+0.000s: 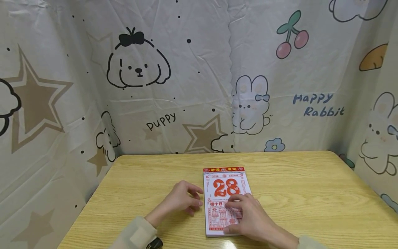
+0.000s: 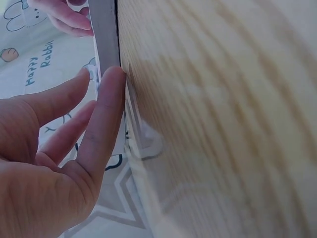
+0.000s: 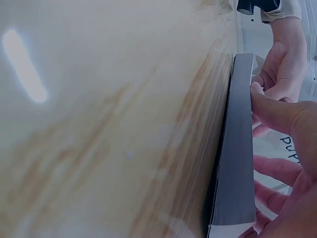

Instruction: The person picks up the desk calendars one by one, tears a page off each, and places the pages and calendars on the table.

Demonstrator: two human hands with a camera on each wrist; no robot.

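Note:
A thick tear-off calendar [image 1: 225, 188] lies flat on the table, its red header at the far end and a large red 28 on the top page. My left hand [image 1: 185, 197] is at its left side with loosely bent fingers; in the left wrist view a fingertip [image 2: 113, 77] is right at the calendar's side edge [image 2: 105, 37]. Over the lower right of the page is my right hand [image 1: 253, 216], fingers spread and relaxed, covering part of the print. The right wrist view shows its thumb [image 3: 272, 109] at the page surface, above the thick lower edge [image 3: 237, 148].
The wood-grain table [image 1: 149, 169] extends around the calendar on all sides. A pale curtain [image 1: 199, 69] with cartoon prints hangs behind and beside it. A black device [image 1: 154, 243] sits at my left sleeve [image 1: 136, 233].

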